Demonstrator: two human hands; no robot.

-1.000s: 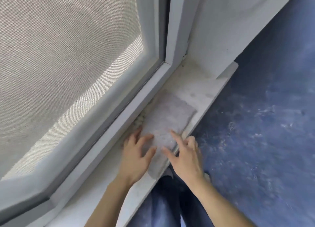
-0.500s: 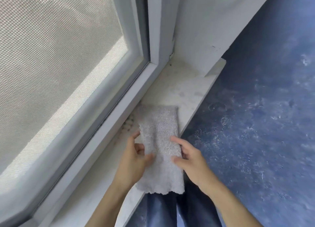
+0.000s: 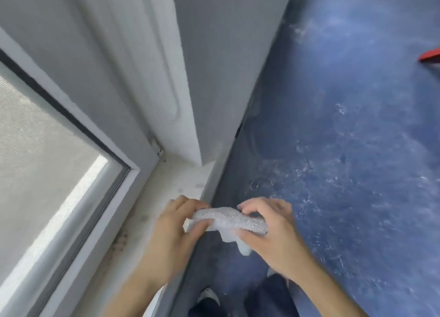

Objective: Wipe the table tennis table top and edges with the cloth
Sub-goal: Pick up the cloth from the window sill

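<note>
Grey cloth bunched into a thick strip, up in the air between both hands, just past the outer edge of the white window sill; one loose corner hanging down below the strip.

Left hand over the sill's edge, forearm reaching up from the lower frame, fingers curled over the cloth's left end with the thumb on its near side. Right hand out over the blue floor, knuckles up, fingers hooked over the right end, thumb pressed in from below.

Sill narrow, hemmed on the left by the window frame and mesh screen, ending at the white wall corner beyond. Wide open floor to the right, with a red object at the far edge. Shoe and dark trouser legs directly below.

Both grips narrow, each pinching one end of the cloth.
</note>
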